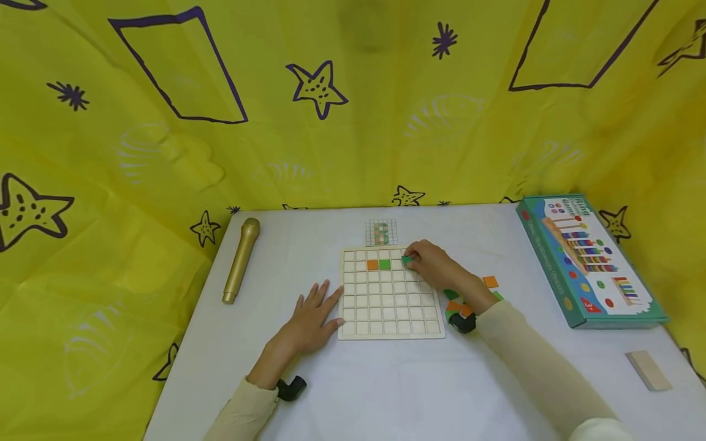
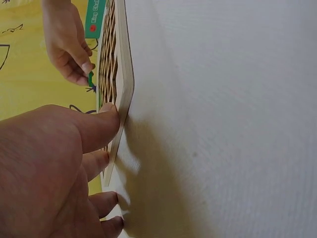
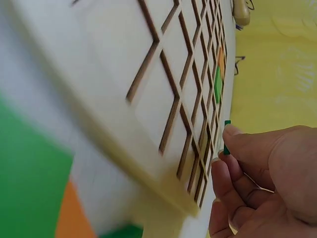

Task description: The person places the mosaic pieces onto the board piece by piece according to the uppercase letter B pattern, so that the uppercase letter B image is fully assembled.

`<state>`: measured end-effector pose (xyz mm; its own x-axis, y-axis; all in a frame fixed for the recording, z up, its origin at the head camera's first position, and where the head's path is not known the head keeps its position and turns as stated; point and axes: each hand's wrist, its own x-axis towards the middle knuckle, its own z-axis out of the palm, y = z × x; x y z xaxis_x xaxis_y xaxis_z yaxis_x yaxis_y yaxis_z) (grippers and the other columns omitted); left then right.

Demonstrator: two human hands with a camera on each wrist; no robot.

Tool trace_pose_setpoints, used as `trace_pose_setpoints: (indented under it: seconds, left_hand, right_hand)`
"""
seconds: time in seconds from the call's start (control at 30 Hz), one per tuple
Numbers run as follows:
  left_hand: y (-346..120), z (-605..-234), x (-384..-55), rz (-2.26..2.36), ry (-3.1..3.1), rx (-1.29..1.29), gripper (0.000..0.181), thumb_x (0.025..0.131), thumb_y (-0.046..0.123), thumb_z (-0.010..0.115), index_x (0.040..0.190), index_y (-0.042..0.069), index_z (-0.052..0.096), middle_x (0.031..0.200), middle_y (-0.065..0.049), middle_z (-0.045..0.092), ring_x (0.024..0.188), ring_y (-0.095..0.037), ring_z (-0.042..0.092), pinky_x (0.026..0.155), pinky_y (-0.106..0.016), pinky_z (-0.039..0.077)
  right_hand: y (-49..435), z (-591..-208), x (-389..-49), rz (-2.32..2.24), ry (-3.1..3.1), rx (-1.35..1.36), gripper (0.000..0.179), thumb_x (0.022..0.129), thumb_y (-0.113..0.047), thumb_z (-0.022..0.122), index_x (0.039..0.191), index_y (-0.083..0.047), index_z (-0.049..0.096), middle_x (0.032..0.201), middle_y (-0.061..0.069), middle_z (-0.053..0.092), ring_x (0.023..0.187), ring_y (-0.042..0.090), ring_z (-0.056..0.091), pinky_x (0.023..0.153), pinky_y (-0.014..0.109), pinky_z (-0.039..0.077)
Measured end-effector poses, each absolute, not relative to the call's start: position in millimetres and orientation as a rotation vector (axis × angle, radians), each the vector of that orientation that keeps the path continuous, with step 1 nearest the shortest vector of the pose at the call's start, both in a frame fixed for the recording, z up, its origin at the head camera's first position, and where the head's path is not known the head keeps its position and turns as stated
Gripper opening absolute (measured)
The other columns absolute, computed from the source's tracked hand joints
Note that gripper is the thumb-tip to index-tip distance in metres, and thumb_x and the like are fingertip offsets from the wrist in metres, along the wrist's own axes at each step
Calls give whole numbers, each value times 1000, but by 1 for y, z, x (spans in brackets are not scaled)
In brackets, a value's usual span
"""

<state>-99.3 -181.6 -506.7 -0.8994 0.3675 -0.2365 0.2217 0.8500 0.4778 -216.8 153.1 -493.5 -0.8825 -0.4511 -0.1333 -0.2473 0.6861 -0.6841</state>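
Observation:
A pale wooden grid board [image 1: 391, 300] lies on the white table. My right hand [image 1: 436, 264] pinches a dark green tile [image 3: 227, 139] between thumb and fingers, just above the board's upper right cells. An orange square tile [image 1: 373, 264] and a lighter green square tile [image 1: 385, 264] sit side by side in cells near the far edge. With fingers spread, my left hand [image 1: 310, 321] rests on the table and touches the board's left edge; in the left wrist view its thumb lies on the rim. Beyond the board is a small card [image 1: 380, 233] with a coloured grid pattern.
Loose orange and green tiles [image 1: 490, 282] lie right of the board, partly under the right forearm. A green game box [image 1: 592, 263] stands at the right, with a small wooden block [image 1: 648, 370] nearer. A gold microphone [image 1: 241, 260] lies at the left. Yellow patterned cloth [image 1: 364, 141] hangs behind.

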Motion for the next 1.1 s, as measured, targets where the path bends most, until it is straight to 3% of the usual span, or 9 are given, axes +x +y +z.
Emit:
trace_pose_setpoints:
  seconds: [0.17, 0.4, 0.73, 0.93, 1.1]
  left_hand:
    - [-181, -507, -100, 641, 2704, 445, 68, 109, 42, 56, 169, 21, 30, 177, -16, 13, 164, -40, 5, 128, -67, 6]
    - [-179, -508, -101, 611, 2712, 449, 69, 109, 43, 55, 169, 21, 28, 177, -16, 12, 164, -40, 6, 128, -67, 7]
    - [-180, -510, -101, 618, 2715, 441, 68, 109, 43, 56, 168, 21, 30, 177, -17, 13, 163, -41, 7, 128, -68, 8]
    - [-181, -510, -101, 621, 2713, 437, 68, 109, 43, 56, 169, 22, 29, 177, -16, 13, 164, -41, 6, 128, -67, 7]
    - [-182, -509, -101, 632, 2705, 439, 68, 109, 42, 56, 169, 21, 29, 177, -16, 12, 164, -41, 5, 128, -68, 7]
  right_hand:
    - [138, -501, -219, -928, 2643, -542, 25, 107, -17, 64, 129, -3, 64, 126, 14, 62, 118, 31, 61, 105, 59, 36]
    - [127, -501, -216, -850, 2689, -581, 25, 105, -18, 67, 125, -4, 66, 121, 12, 63, 113, 30, 62, 97, 54, 40]
    - [125, -497, -213, -828, 2700, -592, 18, 105, -15, 67, 121, -6, 67, 120, 11, 64, 109, 28, 63, 96, 54, 40]
    - [149, -489, -216, -871, 2662, -568, 23, 107, -17, 62, 126, -6, 71, 128, 13, 62, 112, 30, 62, 106, 61, 39]
    - [189, -477, -219, -893, 2643, -417, 26, 107, -18, 61, 127, -3, 68, 126, 20, 61, 112, 36, 60, 100, 55, 48]
